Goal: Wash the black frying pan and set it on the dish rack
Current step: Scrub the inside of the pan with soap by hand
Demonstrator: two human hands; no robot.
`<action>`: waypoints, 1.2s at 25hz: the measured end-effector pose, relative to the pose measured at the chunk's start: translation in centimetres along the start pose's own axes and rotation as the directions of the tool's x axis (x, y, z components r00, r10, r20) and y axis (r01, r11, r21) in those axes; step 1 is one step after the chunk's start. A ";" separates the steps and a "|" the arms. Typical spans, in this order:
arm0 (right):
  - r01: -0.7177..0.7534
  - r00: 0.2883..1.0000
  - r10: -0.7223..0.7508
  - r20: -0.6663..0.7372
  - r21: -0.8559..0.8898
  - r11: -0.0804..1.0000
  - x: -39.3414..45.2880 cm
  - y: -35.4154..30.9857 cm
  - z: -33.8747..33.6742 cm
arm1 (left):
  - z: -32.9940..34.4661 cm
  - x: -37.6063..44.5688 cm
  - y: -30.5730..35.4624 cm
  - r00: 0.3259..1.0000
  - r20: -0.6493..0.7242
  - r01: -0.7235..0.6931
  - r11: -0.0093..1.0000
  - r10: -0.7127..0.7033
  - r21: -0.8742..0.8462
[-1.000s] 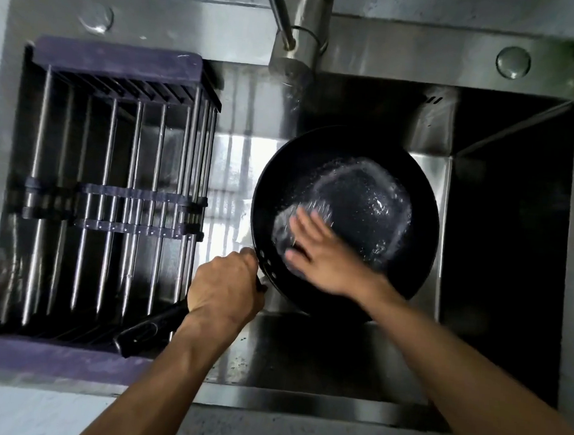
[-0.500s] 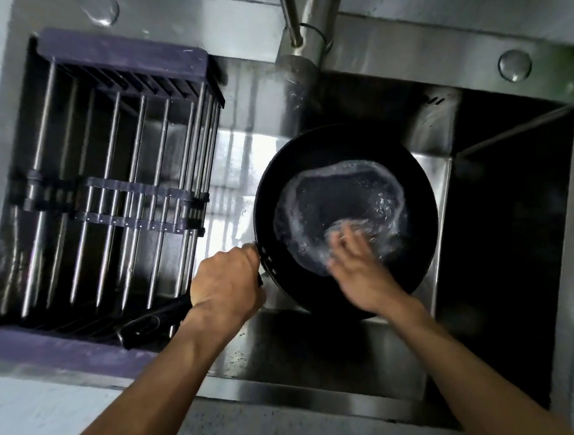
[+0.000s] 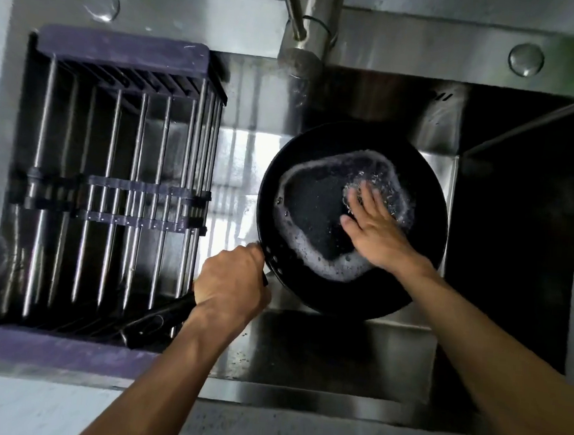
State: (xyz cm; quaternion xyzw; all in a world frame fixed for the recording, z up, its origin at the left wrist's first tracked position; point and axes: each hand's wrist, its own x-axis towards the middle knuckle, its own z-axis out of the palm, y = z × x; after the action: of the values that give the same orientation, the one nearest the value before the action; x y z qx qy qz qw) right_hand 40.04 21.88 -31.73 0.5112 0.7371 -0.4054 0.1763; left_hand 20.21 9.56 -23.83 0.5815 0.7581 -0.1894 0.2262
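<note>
The black frying pan (image 3: 316,219) sits over the middle of the steel sink, with a ring of soapy foam across its bottom. My left hand (image 3: 230,286) grips its black handle (image 3: 157,322) close to the rim. My right hand (image 3: 375,229) lies inside the pan at the right, its straight fingers pressing a steel wool scrubber (image 3: 356,192) onto the bottom. The dish rack (image 3: 116,183), made of steel bars with purple ends, spans the left part of the sink with nothing on it.
The steel faucet (image 3: 305,36) stands at the back, its spout above the pan's far edge. A deeper dark basin (image 3: 517,235) lies to the right of the pan. The sink's steel rim (image 3: 298,400) and a speckled counter run along the near side.
My right hand has carried the scrubber from the pan's left side across to the right and farther back, spreading the foam. My left hand has kept its grip on the handle.
</note>
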 end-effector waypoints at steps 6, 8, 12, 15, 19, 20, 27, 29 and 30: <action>0.116 0.993 -0.120 0.021 0.133 0.984 1.3 -1.9 0.2 | 0.3 0.4 0.7 1.000 -0.006 -0.018 0.999 0.018 0.034; -0.067 0.998 0.066 0.016 0.038 0.997 -0.5 0.0 0.2 | 0.0 0.3 0.6 1.000 0.011 -0.012 1.000 0.011 0.029; 0.280 0.957 -0.289 0.025 0.174 0.944 0.0 -3.2 3.0 | 0.2 0.3 0.8 1.000 0.010 -0.005 1.000 0.005 0.010; -0.018 0.997 0.028 -0.072 0.136 0.991 1.4 -2.8 1.7 | 0.0 0.3 0.7 1.000 0.018 -0.001 1.000 0.001 0.013; 0.281 0.959 -0.270 -0.081 0.371 0.885 1.5 -5.6 3.7 | 0.1 0.4 0.8 1.000 0.022 -0.002 1.000 0.002 0.015; 0.239 0.969 -0.195 -0.155 0.365 0.900 2.7 -5.1 2.9 | 0.3 0.4 0.8 1.000 0.019 -0.001 1.000 0.001 0.011; 0.281 0.942 -0.196 -0.272 0.323 0.904 4.6 -5.2 2.5 | 0.6 0.3 0.7 1.000 -0.008 -0.017 1.000 0.017 -0.005; -0.009 0.950 0.071 -0.304 0.199 0.980 4.9 -2.7 1.5 | 0.4 0.4 0.5 1.000 -0.012 -0.016 1.000 0.016 -0.015; -0.099 0.950 0.124 -0.286 0.099 0.990 4.2 -1.9 1.6 | 0.3 0.3 0.6 1.000 -0.015 -0.017 1.000 0.017 -0.020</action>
State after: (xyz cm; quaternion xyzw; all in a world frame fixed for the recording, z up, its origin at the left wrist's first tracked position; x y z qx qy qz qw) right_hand 36.34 22.92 -34.79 0.6131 0.7073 -0.3455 0.0670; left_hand 20.75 9.73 -24.26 0.5871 0.7567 -0.1753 0.2282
